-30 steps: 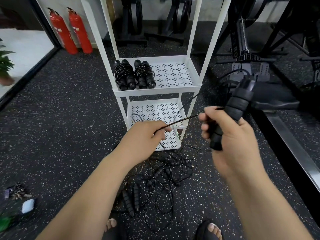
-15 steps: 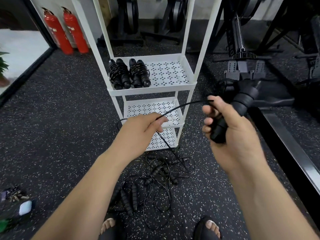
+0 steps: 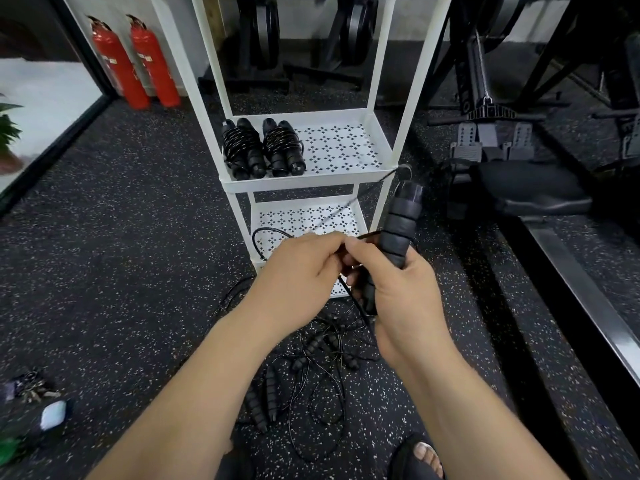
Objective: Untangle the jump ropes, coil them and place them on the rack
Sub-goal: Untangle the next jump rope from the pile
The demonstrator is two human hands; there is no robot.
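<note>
Right hand (image 3: 398, 292) gripping a black rope handle (image 3: 401, 223), left hand (image 3: 298, 268) against it, apparently pinching the thin cord (image 3: 349, 202), two coiled ropes (image 3: 263, 150) on the rack (image 3: 294, 185), tangled ropes (image 3: 311, 358) below.

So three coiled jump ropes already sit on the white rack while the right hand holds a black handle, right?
Not quite: the head view shows two coiled jump ropes on the white rack, not three. The right hand does hold a black handle.
</note>
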